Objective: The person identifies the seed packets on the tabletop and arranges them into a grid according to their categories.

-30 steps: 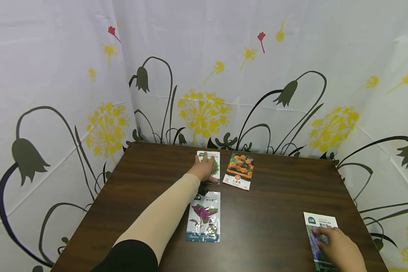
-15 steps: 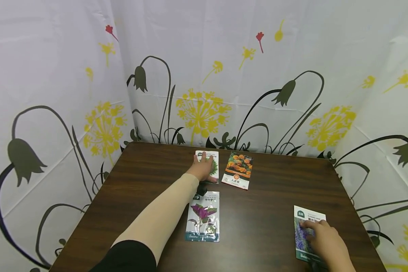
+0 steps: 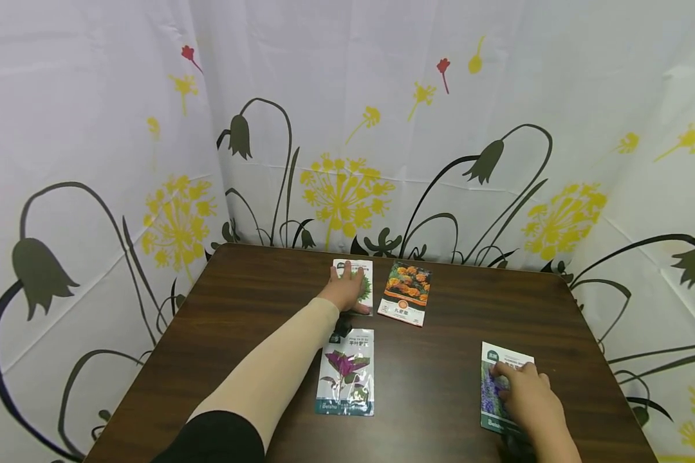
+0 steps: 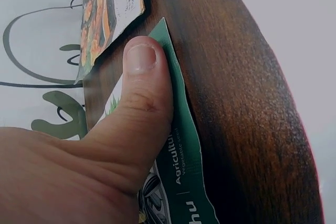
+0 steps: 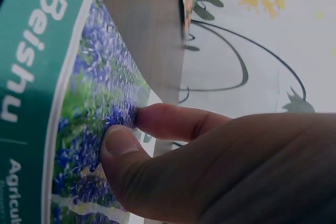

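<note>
My left hand (image 3: pixel 343 289) rests with spread fingers on a white seed packet with green leaves (image 3: pixel 367 273) at the table's back. In the left wrist view the thumb lies flat along that packet's green bottom band (image 4: pixel 181 129). My right hand (image 3: pixel 534 399) holds a lavender seed packet (image 3: pixel 489 392) at the right of the table. Its thumb and index finger meet at the purple flower picture (image 5: pixel 105 51) in the right wrist view; the other fingers are mostly hidden there. Below the left hand lies a seed packet with a purple plant (image 3: pixel 344 370).
A seed packet with orange marigolds (image 3: pixel 405 291) lies just right of the left hand's packet. The dark wooden table (image 3: pixel 440 360) ends at a flower-printed curtain (image 3: pixel 347 128) behind and at both sides. My left forearm (image 3: pixel 272 366) crosses beside the purple-plant packet.
My right hand has brought the lavender packet leftward and a little farther from me, in toward the middle of the table. The left hand keeps its place on its packet.
</note>
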### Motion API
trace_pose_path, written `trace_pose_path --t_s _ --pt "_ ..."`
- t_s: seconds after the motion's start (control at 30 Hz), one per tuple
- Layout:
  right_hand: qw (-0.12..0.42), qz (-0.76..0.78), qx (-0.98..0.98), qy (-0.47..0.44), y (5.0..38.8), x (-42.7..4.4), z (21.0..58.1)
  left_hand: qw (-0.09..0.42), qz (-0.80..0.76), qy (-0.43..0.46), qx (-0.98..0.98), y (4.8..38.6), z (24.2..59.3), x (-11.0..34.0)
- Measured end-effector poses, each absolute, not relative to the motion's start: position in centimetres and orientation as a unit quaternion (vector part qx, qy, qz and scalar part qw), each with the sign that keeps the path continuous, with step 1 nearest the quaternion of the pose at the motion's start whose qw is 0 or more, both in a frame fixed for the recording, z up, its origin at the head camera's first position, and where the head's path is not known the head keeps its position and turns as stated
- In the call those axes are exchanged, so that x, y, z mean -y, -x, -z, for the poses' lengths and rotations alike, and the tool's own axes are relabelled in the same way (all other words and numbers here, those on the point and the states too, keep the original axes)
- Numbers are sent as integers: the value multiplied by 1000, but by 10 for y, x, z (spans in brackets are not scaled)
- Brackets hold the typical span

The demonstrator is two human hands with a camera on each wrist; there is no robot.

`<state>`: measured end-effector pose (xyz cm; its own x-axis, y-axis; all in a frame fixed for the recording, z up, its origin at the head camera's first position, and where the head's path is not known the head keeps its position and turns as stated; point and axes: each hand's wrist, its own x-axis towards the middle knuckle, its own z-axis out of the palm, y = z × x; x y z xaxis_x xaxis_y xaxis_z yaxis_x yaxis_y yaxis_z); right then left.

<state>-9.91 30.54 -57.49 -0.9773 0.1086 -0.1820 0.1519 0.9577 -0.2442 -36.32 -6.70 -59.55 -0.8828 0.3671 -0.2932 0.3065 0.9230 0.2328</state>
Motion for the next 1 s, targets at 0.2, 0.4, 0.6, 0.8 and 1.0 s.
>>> trace_pose_path --t_s 0.2,0.4,0.6,0.8,1.0 --pt "79 130 -986 -75 104 -289 580 174 -97 -176 -964 376 613 70" --pt "59 133 -988 -59 105 -271 583 200 -93 -176 -959 388 625 71" --pt "36 134 -989 -48 109 -258 580 186 -93 -177 -962 378 609 70" --pt "28 135 -990 -39 110 -247 582 169 -88 -184 -964 375 606 72" --pt "4 167 -986 15 108 -239 590 161 -113 -178 -964 366 606 72"
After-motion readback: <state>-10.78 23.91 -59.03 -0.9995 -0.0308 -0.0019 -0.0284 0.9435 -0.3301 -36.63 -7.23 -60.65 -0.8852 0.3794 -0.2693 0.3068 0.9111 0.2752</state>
